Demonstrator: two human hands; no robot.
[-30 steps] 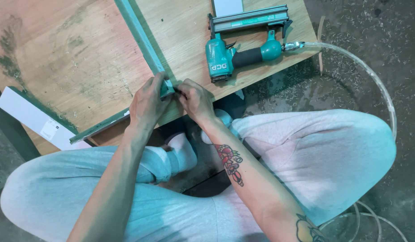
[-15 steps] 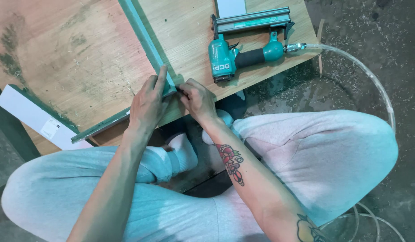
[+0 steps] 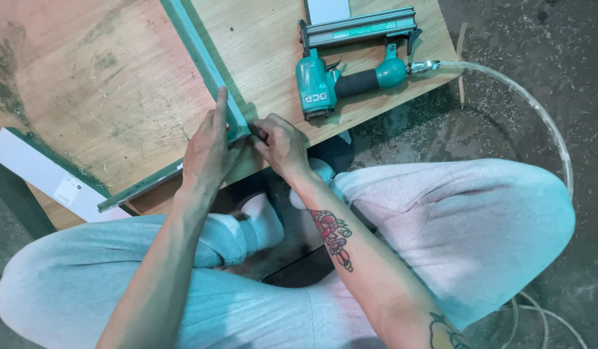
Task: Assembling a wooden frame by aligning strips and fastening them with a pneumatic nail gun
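Seated cross-legged, both bare forearms reaching forward from the near edge and converging at the middle. Left hand (image 3: 208,150) laid flat, palm down, index finger stretched straight toward the far side, remaining fingers loosely spread. Right hand (image 3: 281,143) just beside it, fingers curled inward in a pinch, wrist bent, tattooed forearm angled back to the near right.

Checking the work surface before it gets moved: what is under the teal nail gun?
The nail gun lies on its side on a light wooden board, with a white strip by its magazine. The board directly beneath its body is covered, so nothing there can be seen.
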